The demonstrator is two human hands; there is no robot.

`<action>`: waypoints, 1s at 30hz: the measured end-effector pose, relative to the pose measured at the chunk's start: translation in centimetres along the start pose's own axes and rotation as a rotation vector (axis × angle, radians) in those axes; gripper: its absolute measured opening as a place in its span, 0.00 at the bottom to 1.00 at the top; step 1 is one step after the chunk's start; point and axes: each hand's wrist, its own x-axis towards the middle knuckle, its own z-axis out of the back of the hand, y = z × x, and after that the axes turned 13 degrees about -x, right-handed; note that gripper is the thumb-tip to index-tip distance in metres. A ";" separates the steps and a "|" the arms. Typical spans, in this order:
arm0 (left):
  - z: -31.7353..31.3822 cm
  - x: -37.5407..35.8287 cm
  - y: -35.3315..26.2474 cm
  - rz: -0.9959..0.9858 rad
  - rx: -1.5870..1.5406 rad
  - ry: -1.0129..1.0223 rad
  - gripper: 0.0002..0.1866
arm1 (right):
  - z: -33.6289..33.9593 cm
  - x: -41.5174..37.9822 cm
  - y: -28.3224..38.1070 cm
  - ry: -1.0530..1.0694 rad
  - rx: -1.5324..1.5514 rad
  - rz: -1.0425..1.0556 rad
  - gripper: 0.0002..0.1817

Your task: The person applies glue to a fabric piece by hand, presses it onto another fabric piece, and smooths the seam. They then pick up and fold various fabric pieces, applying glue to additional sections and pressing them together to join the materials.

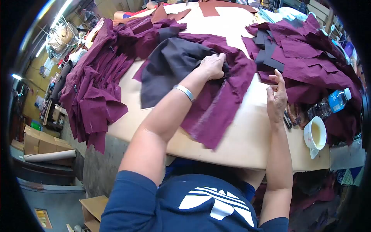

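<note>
A maroon cloth piece (210, 120) and a dark grey cloth (166, 69) lie together at the middle of the pale table (247, 143). My left hand (213, 66) is closed on the cloth where the grey and maroon parts meet; its fingertips curl into the folds. Off to the right, my right hand (277, 98) is raised over the table by the pile of maroon pieces (305, 50). Its index finger points up and the others bend toward the thumb, with nothing visible between them.
A heap of maroon cloth (94, 85) hangs over the left table edge. At the right stand a white cup (315, 133) of liquid and a water bottle (332, 103), near dark tools. Brown cloth pieces (208, 8) lie at the far side.
</note>
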 end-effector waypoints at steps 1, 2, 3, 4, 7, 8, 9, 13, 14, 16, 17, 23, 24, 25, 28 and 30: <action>0.5 -0.3 0.3 -0.211 -0.080 -0.001 0.22 | 0.3 0.3 -0.4 -0.029 0.025 -0.018 0.33; 0.6 -0.5 0.3 -0.316 -0.079 0.046 0.21 | 0.6 0.7 -0.9 -0.062 0.049 -0.038 0.32; 1.9 -1.9 -1.4 -0.422 -0.077 0.101 0.21 | 0.8 0.8 -1.4 -0.095 0.073 -0.065 0.32; 3.4 -3.6 -3.1 -0.480 -0.061 0.177 0.21 | 1.4 1.0 -1.2 -0.130 0.095 -0.077 0.33; 7.2 -7.9 -3.8 -0.564 0.137 0.346 0.14 | 2.8 1.7 -0.9 -0.289 0.197 -0.100 0.33; 8.4 -9.3 -3.5 -0.558 0.200 0.374 0.14 | 2.9 1.9 -0.9 -0.325 0.239 -0.098 0.33; 9.7 -10.4 -2.9 -0.492 0.279 0.430 0.14 | 3.0 2.0 -1.0 -0.326 0.263 -0.097 0.33; 13.6 -11.6 3.4 -0.468 0.641 0.262 0.06 | 2.5 1.7 -0.9 -0.246 0.308 -0.099 0.34; 14.8 -11.3 5.5 -0.391 0.757 0.206 0.03 | 2.3 1.4 -0.5 -0.182 0.293 -0.110 0.34; 17.2 -10.7 8.9 -0.289 0.924 -0.022 0.07 | 1.5 0.8 0.0 -0.087 0.228 -0.077 0.33; 18.0 -10.5 10.3 -0.301 1.086 -0.189 0.09 | 1.1 0.4 0.6 -0.048 0.195 -0.070 0.33; 10.4 -9.0 0.1 -0.399 0.169 -0.415 0.06 | -0.4 -0.6 0.0 0.118 -0.065 0.112 0.34; 7.8 -9.2 -1.1 -0.554 0.194 -0.372 0.08 | -0.4 -0.6 0.1 0.144 -0.034 0.065 0.34; 5.5 -9.9 -3.3 -0.512 0.242 -0.242 0.13 | -0.4 -0.6 0.0 0.157 -0.039 0.054 0.34; -1.3 -9.4 -4.9 -0.206 0.306 0.041 0.18 | -0.2 -0.6 -0.5 0.194 -0.045 0.003 0.32; -3.2 -7.6 -3.0 -0.141 0.242 -0.041 0.14 | -0.2 -0.5 -0.9 0.209 -0.063 -0.020 0.32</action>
